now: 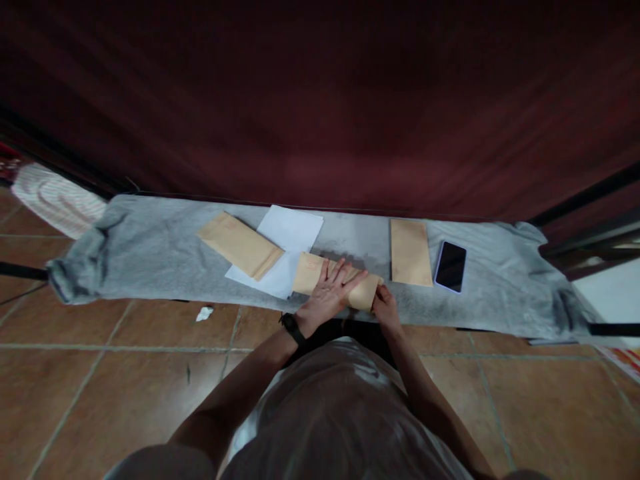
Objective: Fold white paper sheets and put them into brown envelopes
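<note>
A brown paper envelope (303, 275) lies crosswise in front of me on the grey cloth. Spread flat over its middle is my left hand (333, 288), fingers apart, pressing on the paper; a dark watch (291, 325) is on that wrist. My right hand (386, 307) pinches the envelope's right end, where the edge lifts a little. To the left, another brown envelope (240, 243) rests at a slant across white paper sheets (295, 230). A third brown envelope (411, 252) lies flat to the right of my hands.
The grey cloth (150, 250) covers a long narrow surface. A phone (451, 267) lies near its right part. Behind rises a dark red fabric wall (320, 120). On the tiled floor (170, 380) is a scrap of white paper (204, 313). Striped cloth (57, 200) hangs at far left.
</note>
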`<state>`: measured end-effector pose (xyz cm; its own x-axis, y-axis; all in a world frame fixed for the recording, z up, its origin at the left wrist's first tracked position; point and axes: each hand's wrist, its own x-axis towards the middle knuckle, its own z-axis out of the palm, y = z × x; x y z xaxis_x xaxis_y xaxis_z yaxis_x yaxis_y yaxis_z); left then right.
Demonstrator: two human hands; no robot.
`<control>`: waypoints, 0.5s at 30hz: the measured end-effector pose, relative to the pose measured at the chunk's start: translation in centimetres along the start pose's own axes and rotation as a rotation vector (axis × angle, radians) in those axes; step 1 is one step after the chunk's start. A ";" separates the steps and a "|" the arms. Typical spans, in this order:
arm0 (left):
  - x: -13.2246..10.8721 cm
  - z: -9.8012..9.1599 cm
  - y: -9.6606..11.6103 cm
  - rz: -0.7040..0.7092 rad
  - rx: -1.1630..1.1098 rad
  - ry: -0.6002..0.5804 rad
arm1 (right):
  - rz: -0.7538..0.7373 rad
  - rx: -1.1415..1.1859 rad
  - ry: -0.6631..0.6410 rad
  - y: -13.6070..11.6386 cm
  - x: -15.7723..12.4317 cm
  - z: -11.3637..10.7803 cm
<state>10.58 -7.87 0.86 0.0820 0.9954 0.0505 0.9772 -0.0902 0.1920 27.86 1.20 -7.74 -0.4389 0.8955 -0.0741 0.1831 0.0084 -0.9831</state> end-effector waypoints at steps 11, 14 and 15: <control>-1.1 1.7 -1.5 -0.123 -0.288 0.143 | 0.009 -0.070 0.072 -0.3 0.2 0.3; -2.6 2.9 -1.4 -0.372 -0.595 0.418 | 0.062 0.084 0.086 -0.6 0.4 0.4; -3.1 3.3 -1.3 -0.498 -0.715 0.515 | 0.068 0.131 0.084 -0.7 0.5 0.4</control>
<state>9.71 -10.76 -2.77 -0.5630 0.8046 0.1889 0.5169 0.1644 0.8401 27.14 1.42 -7.13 -0.3530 0.9262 -0.1324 0.0914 -0.1067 -0.9901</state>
